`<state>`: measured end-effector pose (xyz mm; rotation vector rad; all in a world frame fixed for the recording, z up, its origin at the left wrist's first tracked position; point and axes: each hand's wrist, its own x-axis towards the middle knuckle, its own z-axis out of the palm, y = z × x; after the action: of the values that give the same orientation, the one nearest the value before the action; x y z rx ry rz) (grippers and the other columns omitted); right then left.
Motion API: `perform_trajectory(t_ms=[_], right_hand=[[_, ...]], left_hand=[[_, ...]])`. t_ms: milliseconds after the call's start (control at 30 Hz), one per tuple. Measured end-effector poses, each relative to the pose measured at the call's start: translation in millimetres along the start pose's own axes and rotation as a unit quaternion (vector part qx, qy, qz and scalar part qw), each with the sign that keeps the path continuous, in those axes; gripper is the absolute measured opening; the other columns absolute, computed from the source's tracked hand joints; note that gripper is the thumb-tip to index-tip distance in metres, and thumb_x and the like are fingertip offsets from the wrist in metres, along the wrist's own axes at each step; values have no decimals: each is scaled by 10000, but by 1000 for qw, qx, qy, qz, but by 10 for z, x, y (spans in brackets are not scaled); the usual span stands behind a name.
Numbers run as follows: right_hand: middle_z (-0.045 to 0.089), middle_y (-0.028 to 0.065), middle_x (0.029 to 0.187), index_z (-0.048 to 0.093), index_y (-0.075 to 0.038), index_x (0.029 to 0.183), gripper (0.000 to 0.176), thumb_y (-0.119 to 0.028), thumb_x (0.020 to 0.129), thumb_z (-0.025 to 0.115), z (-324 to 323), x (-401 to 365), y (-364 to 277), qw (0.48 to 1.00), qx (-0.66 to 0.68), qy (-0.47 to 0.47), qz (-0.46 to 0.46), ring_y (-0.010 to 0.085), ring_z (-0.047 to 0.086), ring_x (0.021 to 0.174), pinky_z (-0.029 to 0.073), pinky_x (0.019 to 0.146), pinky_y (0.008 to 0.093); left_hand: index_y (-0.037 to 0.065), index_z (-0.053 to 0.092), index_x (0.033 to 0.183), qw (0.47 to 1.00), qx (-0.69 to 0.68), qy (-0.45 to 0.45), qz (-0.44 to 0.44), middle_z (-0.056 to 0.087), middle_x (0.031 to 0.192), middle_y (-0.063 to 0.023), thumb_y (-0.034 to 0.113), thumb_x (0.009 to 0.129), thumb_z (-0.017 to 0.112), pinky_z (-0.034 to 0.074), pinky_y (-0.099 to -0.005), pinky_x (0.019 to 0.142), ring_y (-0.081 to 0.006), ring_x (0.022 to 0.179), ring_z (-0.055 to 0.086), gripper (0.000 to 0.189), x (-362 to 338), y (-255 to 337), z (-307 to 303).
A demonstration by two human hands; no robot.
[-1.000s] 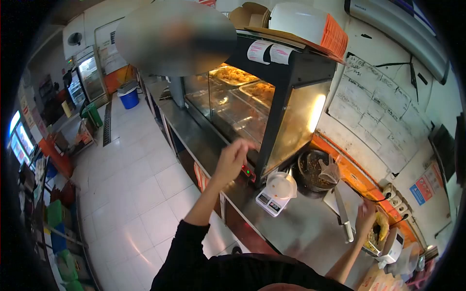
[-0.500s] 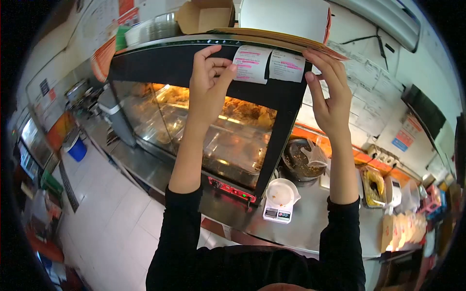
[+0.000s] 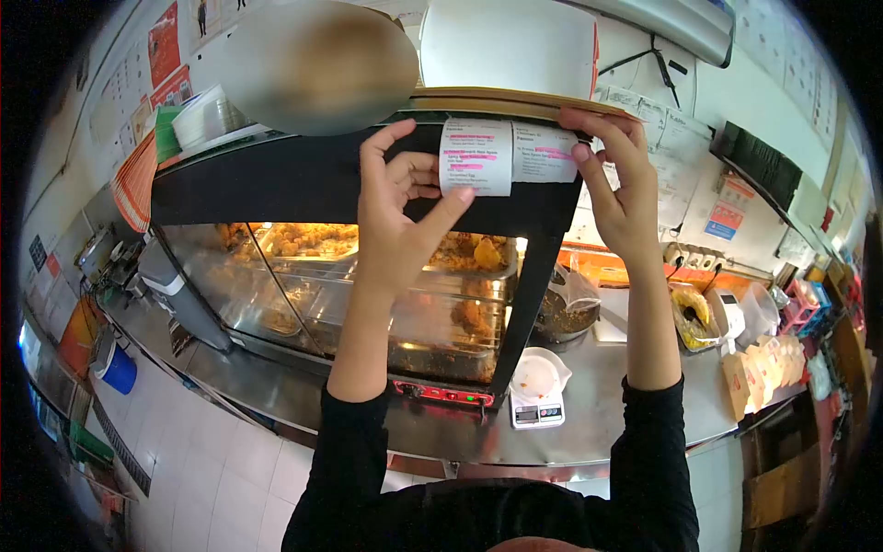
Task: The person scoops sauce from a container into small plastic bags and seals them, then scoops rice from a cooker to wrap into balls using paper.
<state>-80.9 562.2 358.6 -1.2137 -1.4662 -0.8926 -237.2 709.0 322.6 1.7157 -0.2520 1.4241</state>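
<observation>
2 white slips [image 3: 476, 158] bear dark print and pink streaks.

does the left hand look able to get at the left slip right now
Likely yes: the left hand has its thumb at the left slip's lower edge, and nothing else seems to block the front.

Two rectangular white paper slips [image 3: 475, 156] hang side by side on the front of a boxy black-framed glass food warmer [image 3: 276, 189], between a person's left fingers [image 3: 448, 212] and right fingers [image 3: 604, 126]. Flat brown cardboard [image 3: 506, 97] lies on top. At the warmer's right, a white plastic scale [image 3: 537, 416] stands on the silvery metal tabletop [image 3: 593, 400], before a round black pan [image 3: 566, 338].
</observation>
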Motion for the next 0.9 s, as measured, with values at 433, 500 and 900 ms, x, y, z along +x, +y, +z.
perform_trajectory(t_ms=[433,500,900], right_hand=[[610,43,954,600,-85,1048,258,-124,793,593,89,-26,-54,999,-49,10,-11,212,438,904,406,699,277],[608,46,950,599,-85,1046,260,-115,788,593,87,-45,-35,999,-45,12,-14,220,435,906,405,713,282],[583,93,1065,576,-76,1080,340,-54,742,606,114,-129,112,982,-129,-1,-141,291,435,1035,326,908,373]], left_hand=[[40,268,1248,997,55,-37,43,601,844,-67,8,728,672,422,-247,734,-119,804,569,659,-43,-99,-28],[34,259,1248,999,31,-34,9,606,818,-74,12,765,641,433,-223,693,-106,758,571,616,-80,-111,-11],[30,288,1232,977,170,119,-43,561,784,-69,49,753,666,441,-219,650,-110,695,542,611,-292,-65,100]])
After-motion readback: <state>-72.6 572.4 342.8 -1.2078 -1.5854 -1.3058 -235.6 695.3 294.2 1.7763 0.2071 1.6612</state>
